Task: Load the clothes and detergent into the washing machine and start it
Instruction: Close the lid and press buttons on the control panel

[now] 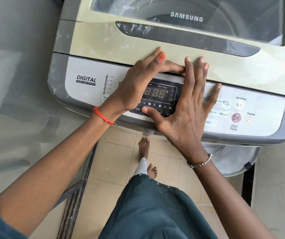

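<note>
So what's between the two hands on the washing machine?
In the head view, the display with its dim digits sits framed between the left hand and the right hand.

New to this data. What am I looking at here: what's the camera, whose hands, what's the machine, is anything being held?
One picture, from a wide-angle camera worn on a person's head, looking down. There is no robot: the two bare hands are the person's own. The machine is a top-loading washing machine, its lid closed. Both hands lie flat and open, cupped around the digital display on the control panel, perhaps to shade it. The left hand wears a red thread at the wrist; the right hand wears a bracelet. Neither holds anything. The Start/Pause button and Power button sit to the right, untouched. Below are the person's feet on a tiled floor.
</note>
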Tool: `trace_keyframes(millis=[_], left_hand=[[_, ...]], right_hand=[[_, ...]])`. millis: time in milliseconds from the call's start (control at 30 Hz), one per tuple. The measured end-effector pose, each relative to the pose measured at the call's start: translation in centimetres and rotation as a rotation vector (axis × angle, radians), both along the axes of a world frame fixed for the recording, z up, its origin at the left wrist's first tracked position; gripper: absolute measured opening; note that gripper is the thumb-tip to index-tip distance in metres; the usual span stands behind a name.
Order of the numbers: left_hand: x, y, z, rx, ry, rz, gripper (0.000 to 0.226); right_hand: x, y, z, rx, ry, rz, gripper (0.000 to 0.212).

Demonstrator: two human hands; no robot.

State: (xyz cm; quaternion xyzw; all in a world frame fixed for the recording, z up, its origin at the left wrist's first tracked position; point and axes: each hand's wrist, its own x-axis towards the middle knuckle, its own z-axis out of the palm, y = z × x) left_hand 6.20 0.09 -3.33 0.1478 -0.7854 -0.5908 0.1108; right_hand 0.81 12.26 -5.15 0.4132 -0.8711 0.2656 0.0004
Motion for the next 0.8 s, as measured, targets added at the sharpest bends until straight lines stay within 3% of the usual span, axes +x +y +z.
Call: trace_keyframes(millis=[233, 800], left_hand=[[0.22, -0.16, -0.13, -0.044, -0.049, 0.007, 0.067], [0.21, 0.17, 0.39, -0.07, -0.011, -0.025, 0.051]], right_hand=[[-0.04, -0.06, -0.03, 0.002, -0.009, -0.002, 0.113], [0.09, -0.04, -0.17, -0.002, -0.007, -0.007, 0.11]])
